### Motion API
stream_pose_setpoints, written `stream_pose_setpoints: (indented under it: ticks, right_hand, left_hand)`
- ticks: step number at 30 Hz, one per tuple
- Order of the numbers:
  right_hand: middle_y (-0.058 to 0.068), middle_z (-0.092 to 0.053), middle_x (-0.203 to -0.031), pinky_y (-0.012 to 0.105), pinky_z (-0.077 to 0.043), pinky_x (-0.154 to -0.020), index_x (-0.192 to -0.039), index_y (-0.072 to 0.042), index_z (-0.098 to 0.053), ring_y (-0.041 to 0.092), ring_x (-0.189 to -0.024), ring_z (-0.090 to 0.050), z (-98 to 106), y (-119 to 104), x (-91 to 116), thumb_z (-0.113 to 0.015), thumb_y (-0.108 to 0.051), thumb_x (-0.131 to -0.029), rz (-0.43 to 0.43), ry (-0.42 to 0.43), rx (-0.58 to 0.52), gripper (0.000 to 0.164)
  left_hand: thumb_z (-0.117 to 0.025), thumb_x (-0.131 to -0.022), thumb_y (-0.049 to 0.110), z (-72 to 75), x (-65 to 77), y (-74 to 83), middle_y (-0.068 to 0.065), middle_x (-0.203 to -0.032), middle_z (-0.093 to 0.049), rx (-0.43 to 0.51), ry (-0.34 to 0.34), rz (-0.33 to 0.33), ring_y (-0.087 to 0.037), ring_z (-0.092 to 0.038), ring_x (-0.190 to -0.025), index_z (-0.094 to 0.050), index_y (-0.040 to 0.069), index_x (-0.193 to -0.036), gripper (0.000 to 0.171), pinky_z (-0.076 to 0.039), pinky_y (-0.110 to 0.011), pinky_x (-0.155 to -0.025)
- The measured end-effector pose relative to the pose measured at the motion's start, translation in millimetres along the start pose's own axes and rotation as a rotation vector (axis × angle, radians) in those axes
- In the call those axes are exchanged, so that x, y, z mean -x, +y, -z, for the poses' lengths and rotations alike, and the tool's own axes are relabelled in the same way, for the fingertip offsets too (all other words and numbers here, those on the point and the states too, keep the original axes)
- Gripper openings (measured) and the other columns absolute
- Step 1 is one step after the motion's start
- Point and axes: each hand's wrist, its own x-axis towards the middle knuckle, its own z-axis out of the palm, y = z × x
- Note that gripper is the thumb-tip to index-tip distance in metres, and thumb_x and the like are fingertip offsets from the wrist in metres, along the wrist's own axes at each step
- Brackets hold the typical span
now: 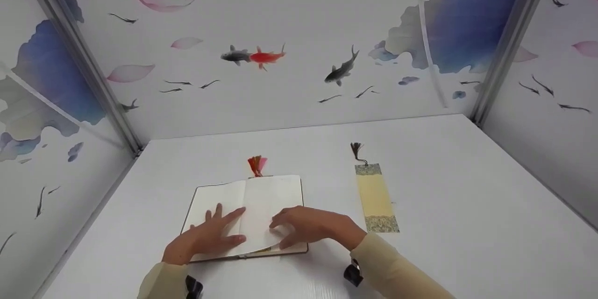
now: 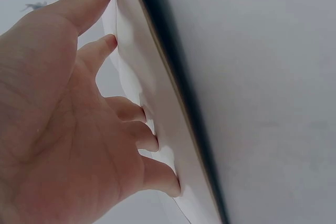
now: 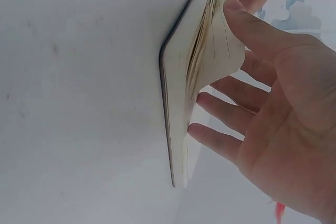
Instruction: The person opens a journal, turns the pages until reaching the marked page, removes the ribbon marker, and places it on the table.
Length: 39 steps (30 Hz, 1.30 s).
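An open notebook [image 1: 268,196] with blank cream pages and a dark cover lies on the white table. My left hand [image 1: 212,233] rests spread on its left page, fingertips pressing the paper near the fold. At the right page's lower corner, my right hand [image 1: 301,226] holds a lifted page [image 3: 223,51] between thumb and fingers. Other right fingertips touch the paper farther up. Under the raised page a yellowish patterned strip [image 1: 264,250] peeks out at the bottom edge. A red and pink tassel [image 1: 257,166] sticks out past the notebook's top.
Right of the notebook lies a yellow bookmark [image 1: 375,198] with patterned ends and a dark tassel [image 1: 356,150]. White panels [image 1: 299,98] printed with fish and petals enclose the table [image 1: 444,187] at the back and both sides.
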Motion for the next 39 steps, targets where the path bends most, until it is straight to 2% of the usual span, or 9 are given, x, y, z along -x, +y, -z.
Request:
stream_pose_setpoints:
  ticks: [4,8,12,17,21,27,30,33,39]
  right_hand:
    - [-0.003,-0.057,-0.126,0.031,-0.043,-0.099,-0.123,-0.016,-0.059,0.012,-0.119,-0.051,0.2,3.9,3.1,-0.066,-0.024,-0.085,-0.013,0.063,0.005,0.04]
    - [0.003,-0.051,-0.131,0.035,-0.042,-0.1,-0.127,-0.013,-0.055,0.018,-0.122,-0.049,-3.5,8.3,5.3,-0.069,-0.022,-0.082,-0.073,0.173,0.008,0.047]
    - [0.012,-0.04,-0.137,0.038,-0.039,-0.102,-0.134,-0.008,-0.045,0.024,-0.126,-0.044,-7.3,13.5,6.3,-0.07,-0.021,-0.081,-0.138,0.301,-0.093,0.06]
    - [0.021,-0.032,-0.14,0.041,-0.045,-0.095,-0.139,0.001,-0.032,0.035,-0.125,-0.043,-8.3,18.6,6.7,-0.07,-0.012,-0.08,-0.202,0.455,-0.451,0.072]
    - [0.024,-0.035,-0.139,0.04,-0.05,-0.087,-0.142,0.001,-0.025,0.038,-0.12,-0.048,-5.8,19.4,6.1,-0.065,-0.011,-0.083,-0.279,0.508,-0.793,0.073]
    - [0.022,-0.046,-0.133,0.034,-0.053,-0.082,-0.142,0.001,-0.024,0.027,-0.106,-0.06,-4.9,20.2,-0.3,-0.056,-0.008,-0.088,-0.428,0.562,-1.093,0.063]
    - [0.02,-0.049,-0.13,0.034,-0.054,-0.08,-0.141,0.002,-0.026,0.023,-0.101,-0.062,-6.6,20.4,-4.8,-0.059,-0.007,-0.086,-0.488,0.592,-1.153,0.064]
    - [0.02,-0.052,-0.126,0.034,-0.054,-0.079,-0.139,0.002,-0.029,0.021,-0.096,-0.063,-7.5,18.6,-9.1,-0.063,-0.007,-0.084,-0.515,0.588,-1.148,0.066]
    - [0.016,-0.054,-0.113,0.033,-0.055,-0.071,-0.133,-0.002,-0.041,0.018,-0.087,-0.061,-6.2,14.4,-14.5,-0.064,-0.005,-0.081,-0.502,0.58,-1.096,0.057]
  left_hand:
    - [-0.049,-0.086,0.057,-0.9,0.7,-0.7,-0.03,-0.15,0.0,0.001,0.001,-0.004,-0.054,-0.001,-0.135,-0.023,0.03,-0.145,0.07,-0.005,-0.079,-0.091]
    - [-0.048,-0.087,0.057,-1.5,1.3,-0.8,-0.032,-0.15,0.0,0.002,0.004,-0.013,-0.055,0.0,-0.134,-0.023,0.027,-0.146,0.07,-0.004,-0.08,-0.09]
    - [-0.047,-0.087,0.057,-1.2,1.2,-0.8,-0.031,-0.15,0.0,0.0,0.002,-0.015,-0.055,0.0,-0.135,-0.023,0.027,-0.146,0.071,-0.003,-0.08,-0.09]
    - [-0.044,-0.088,0.059,-0.8,0.0,-2.1,-0.031,-0.15,0.001,-0.022,-0.006,-0.019,-0.054,0.0,-0.135,-0.021,0.029,-0.146,0.07,-0.005,-0.08,-0.091]
    - [-0.044,-0.088,0.059,-0.5,0.0,-2.4,-0.031,-0.15,0.001,-0.023,-0.014,-0.019,-0.055,0.001,-0.134,-0.02,0.028,-0.147,0.07,-0.004,-0.08,-0.09]
    - [-0.045,-0.086,0.061,-1.5,0.8,-0.5,-0.03,-0.15,0.0,-0.027,-0.008,-0.006,-0.054,0.0,-0.135,-0.02,0.03,-0.146,0.072,-0.004,-0.079,-0.091]
    - [-0.046,-0.087,0.06,-3.3,1.6,0.5,-0.03,-0.15,-0.001,-0.032,0.002,-0.007,-0.055,-0.002,-0.135,-0.021,0.03,-0.146,0.071,-0.005,-0.079,-0.091]
    - [-0.046,-0.087,0.059,-4.2,2.8,1.0,-0.031,-0.15,-0.002,-0.032,0.012,-0.01,-0.055,-0.002,-0.134,-0.022,0.028,-0.146,0.07,-0.005,-0.079,-0.091]
    - [-0.046,-0.088,0.058,-3.2,7.3,-1.0,-0.032,-0.149,-0.003,-0.009,0.032,-0.031,-0.055,-0.002,-0.135,-0.024,0.025,-0.146,0.07,-0.004,-0.079,-0.092]
